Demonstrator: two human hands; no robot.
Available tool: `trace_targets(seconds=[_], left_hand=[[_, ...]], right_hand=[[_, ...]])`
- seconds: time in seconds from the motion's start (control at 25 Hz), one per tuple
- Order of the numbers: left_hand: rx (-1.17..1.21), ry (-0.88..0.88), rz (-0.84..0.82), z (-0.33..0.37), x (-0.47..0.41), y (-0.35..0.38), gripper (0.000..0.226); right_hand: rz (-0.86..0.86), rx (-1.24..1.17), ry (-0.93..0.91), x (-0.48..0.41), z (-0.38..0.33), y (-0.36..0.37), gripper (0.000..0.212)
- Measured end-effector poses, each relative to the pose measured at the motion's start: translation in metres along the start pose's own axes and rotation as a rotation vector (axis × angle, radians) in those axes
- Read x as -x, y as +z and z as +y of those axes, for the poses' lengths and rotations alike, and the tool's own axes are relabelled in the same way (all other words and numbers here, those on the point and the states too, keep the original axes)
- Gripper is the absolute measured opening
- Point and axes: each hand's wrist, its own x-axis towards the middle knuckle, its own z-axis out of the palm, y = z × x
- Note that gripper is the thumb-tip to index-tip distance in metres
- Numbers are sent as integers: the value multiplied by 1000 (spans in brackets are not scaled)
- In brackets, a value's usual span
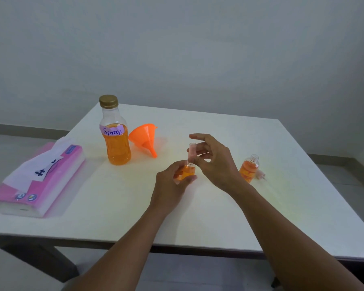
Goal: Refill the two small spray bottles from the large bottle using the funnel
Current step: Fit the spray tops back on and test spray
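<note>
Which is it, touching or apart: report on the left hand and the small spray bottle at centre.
Touching. The head view shows the left hand gripping the small spray bottle, curled round its orange body.

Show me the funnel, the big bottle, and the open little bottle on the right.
funnel (141, 135), head view, on its cone wall.
large bottle (116, 149), head view, on its orange lower body.
uncapped small bottle (248, 169), head view, on its orange body.

Your left hand (172, 182) curls round the small bottle (188, 172), thumb across its near side. Your right hand (215, 162), just beside it, pinches the clear cap (192, 151), forefinger lifted. Both forearms reach forward.
</note>
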Motion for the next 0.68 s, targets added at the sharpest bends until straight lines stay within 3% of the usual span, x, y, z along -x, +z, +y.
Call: trace_targets(seconds=[0.24, 0.4, 0.68], left_hand=[[17, 24, -11, -2, -2, 0, 37], [-5, 70, -11, -2, -2, 0, 32], [-26, 93, -33, 0, -1, -1, 21]], right_hand=[[-89, 26, 9, 1, 6, -2, 46], [-36, 82, 35, -2, 6, -2, 39], [-114, 206, 99, -5, 7, -14, 67]])
